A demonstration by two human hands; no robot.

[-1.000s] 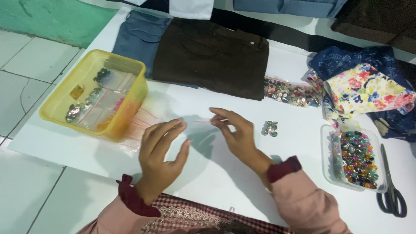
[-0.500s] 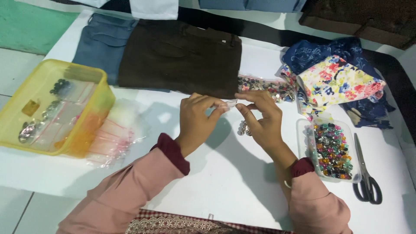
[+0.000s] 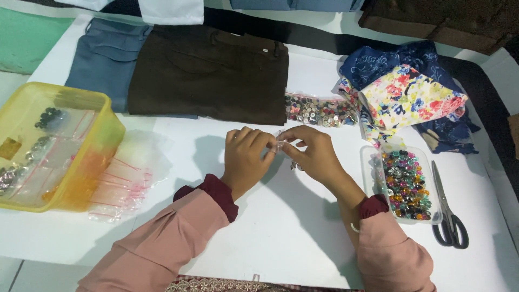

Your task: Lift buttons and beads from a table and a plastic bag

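Observation:
My left hand [image 3: 246, 157] and my right hand [image 3: 313, 154] meet above the white table [image 3: 270, 227], both pinching a small clear plastic bag [image 3: 279, 141] between the fingertips. A few small buttons [image 3: 293, 165] lie on the table under my right hand, mostly hidden. A clear tray of colourful buttons [image 3: 403, 181] sits just right of my right wrist. A clear bag of metallic buttons [image 3: 319, 111] lies beyond my hands.
A yellow plastic box [image 3: 51, 146] holding bagged buttons stands at the left, with a stack of clear zip bags [image 3: 127, 176] beside it. Folded brown trousers [image 3: 211, 73] and blue trousers [image 3: 102, 57] lie at the back, floral fabrics [image 3: 408, 94] at back right, scissors [image 3: 446, 211] at right.
My hands left the table surface, where they lay flat by the zip bags, and came together holding the small clear bag. The view shifted left.

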